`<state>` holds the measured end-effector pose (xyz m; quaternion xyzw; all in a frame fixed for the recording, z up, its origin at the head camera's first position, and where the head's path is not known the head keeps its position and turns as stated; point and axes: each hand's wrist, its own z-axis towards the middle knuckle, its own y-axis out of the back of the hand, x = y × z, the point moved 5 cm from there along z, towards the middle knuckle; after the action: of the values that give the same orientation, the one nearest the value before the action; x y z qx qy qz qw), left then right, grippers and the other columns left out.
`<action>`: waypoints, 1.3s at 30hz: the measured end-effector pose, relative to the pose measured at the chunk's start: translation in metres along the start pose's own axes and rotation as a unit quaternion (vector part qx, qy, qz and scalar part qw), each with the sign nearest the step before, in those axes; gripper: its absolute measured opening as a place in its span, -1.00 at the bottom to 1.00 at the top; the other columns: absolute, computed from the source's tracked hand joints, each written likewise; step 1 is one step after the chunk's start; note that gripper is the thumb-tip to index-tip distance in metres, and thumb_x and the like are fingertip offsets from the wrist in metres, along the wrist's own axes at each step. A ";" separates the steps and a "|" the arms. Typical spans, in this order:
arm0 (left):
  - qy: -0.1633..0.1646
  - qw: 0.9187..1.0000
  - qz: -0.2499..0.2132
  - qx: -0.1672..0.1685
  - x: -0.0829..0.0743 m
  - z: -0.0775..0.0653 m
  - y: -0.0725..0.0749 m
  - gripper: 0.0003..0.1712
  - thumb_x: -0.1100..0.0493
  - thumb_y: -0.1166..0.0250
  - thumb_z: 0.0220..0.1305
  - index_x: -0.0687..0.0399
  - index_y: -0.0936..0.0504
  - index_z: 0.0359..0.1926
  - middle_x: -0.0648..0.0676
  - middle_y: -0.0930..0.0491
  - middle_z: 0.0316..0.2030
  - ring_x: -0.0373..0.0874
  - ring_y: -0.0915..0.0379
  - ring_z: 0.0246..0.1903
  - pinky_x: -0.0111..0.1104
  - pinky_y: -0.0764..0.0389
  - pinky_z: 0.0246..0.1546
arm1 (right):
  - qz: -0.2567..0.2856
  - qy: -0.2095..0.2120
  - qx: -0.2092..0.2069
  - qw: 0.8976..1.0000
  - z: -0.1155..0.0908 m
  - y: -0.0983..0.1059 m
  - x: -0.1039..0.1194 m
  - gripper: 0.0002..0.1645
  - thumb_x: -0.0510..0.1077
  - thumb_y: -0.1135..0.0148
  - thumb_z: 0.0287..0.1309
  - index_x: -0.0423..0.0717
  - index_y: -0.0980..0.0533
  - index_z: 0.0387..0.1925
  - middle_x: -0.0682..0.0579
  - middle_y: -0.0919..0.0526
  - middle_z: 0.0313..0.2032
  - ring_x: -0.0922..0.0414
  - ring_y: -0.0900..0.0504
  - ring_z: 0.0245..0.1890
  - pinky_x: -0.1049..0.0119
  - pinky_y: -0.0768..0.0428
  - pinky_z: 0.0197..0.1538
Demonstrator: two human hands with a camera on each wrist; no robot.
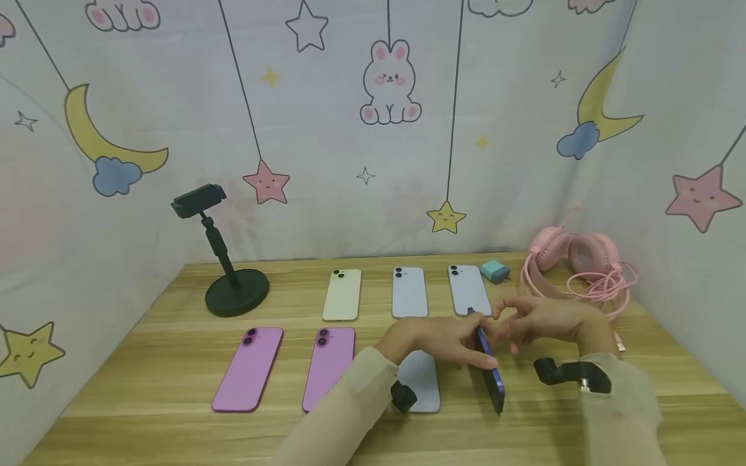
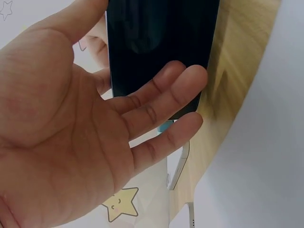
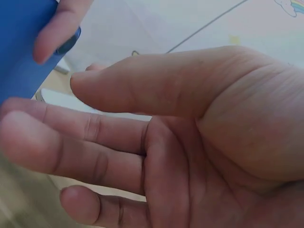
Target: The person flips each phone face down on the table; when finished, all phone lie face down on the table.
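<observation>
A blue smartphone (image 1: 488, 372) stands tilted on its long edge above the table, its dark screen (image 2: 152, 42) towards the left palm. My left hand (image 1: 445, 338) holds it, with thumb and a finger at its edges and the other fingers across the screen side. On the phone's blue back (image 3: 21, 42), one left fingertip rests beside the camera lens. My right hand (image 1: 539, 320) is just right of the phone, palm facing it, fingers loosely bent and not round it. Whether a right fingertip touches the phone, I cannot tell. Partly under my left forearm lies a pale blue phone (image 1: 422, 382).
Two pink-purple phones (image 1: 250, 369) lie at the left front. Behind are a pale yellow phone (image 1: 342, 295) and two whitish phones (image 1: 410, 292). A teal charger plug (image 1: 495, 271) and pink headphones (image 1: 583, 259) sit back right; a black stand (image 1: 233, 291) is back left.
</observation>
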<state>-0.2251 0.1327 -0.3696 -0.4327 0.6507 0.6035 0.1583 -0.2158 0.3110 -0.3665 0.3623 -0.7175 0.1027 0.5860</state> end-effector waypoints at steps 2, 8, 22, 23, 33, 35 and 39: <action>-0.003 1.000 0.008 0.004 0.001 -0.001 0.001 -0.45 -0.10 -0.20 0.45 0.02 -0.27 0.27 -0.09 -0.46 -0.02 -0.34 -0.45 -0.08 -0.50 -0.45 -0.04 | 0.002 -0.010 -0.001 1.000 0.000 0.000 -0.002 -0.63 -0.28 -0.14 0.34 -0.23 -0.24 0.08 -0.31 -0.66 -0.01 -0.01 -0.67 -0.30 0.14 -0.54 -0.13; 0.000 0.999 0.040 0.010 0.002 -0.004 0.004 -0.48 -0.10 -0.22 0.44 0.05 -0.35 0.24 -0.10 -0.54 -0.09 -0.37 -0.47 -0.09 -0.51 -0.46 -0.06 | 0.016 -0.019 0.017 1.000 0.003 -0.001 -0.007 -0.66 -0.26 -0.12 0.39 -0.28 -0.23 0.06 -0.35 -0.65 0.00 0.04 -0.68 -0.32 0.22 -0.57 -0.20; 0.001 0.999 0.051 0.012 0.003 -0.008 0.006 -0.49 -0.08 -0.25 0.43 0.05 -0.40 0.25 -0.15 -0.55 -0.15 -0.36 -0.49 -0.14 -0.51 -0.47 -0.10 | 0.052 -0.027 0.029 0.998 0.005 -0.003 -0.012 -0.59 -0.27 -0.10 0.39 -0.33 -0.18 0.12 -0.39 -0.64 -0.02 0.07 -0.69 -0.34 0.23 -0.62 -0.25; 0.001 0.999 0.052 0.012 0.003 -0.008 0.006 -0.49 -0.07 -0.25 0.43 0.04 -0.40 0.24 -0.15 -0.55 -0.15 -0.37 -0.49 -0.14 -0.51 -0.47 -0.10 | 0.051 -0.028 0.028 0.998 0.005 -0.003 -0.012 -0.59 -0.27 -0.10 0.39 -0.33 -0.18 0.12 -0.39 -0.64 -0.03 0.07 -0.68 -0.34 0.23 -0.61 -0.25; 0.009 0.998 0.067 0.019 0.004 -0.005 0.005 -0.49 -0.05 -0.26 0.42 0.03 -0.42 0.26 -0.11 -0.56 -0.11 -0.36 -0.48 -0.12 -0.52 -0.45 -0.06 | 0.053 -0.041 0.018 0.998 0.003 -0.002 -0.013 -0.60 -0.27 -0.07 0.40 -0.31 -0.18 0.13 -0.36 -0.66 -0.07 0.08 -0.68 -0.36 0.25 -0.60 -0.28; 0.018 0.997 0.073 0.021 0.006 -0.004 0.004 -0.49 -0.08 -0.27 0.41 -0.01 -0.42 0.26 -0.11 -0.56 -0.09 -0.36 -0.47 -0.10 -0.51 -0.44 -0.03 | 0.053 -0.043 0.017 0.998 0.002 -0.002 -0.013 -0.61 -0.27 -0.06 0.41 -0.31 -0.17 0.13 -0.35 -0.67 -0.08 0.09 -0.67 -0.37 0.26 -0.60 -0.29; 0.035 0.996 0.081 0.020 0.010 -0.004 0.002 -0.49 -0.13 -0.26 0.40 -0.10 -0.41 0.26 -0.11 -0.53 -0.01 -0.33 -0.42 -0.05 -0.47 -0.40 0.03 | 0.054 -0.045 0.015 0.997 0.000 0.000 -0.014 -0.63 -0.27 -0.06 0.42 -0.29 -0.18 0.12 -0.34 -0.68 -0.11 0.09 -0.67 -0.38 0.27 -0.61 -0.30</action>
<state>-0.2312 0.1256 -0.3745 -0.3958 0.7009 0.5858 0.0946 -0.2155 0.3166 -0.3797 0.3360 -0.7603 0.1284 0.5409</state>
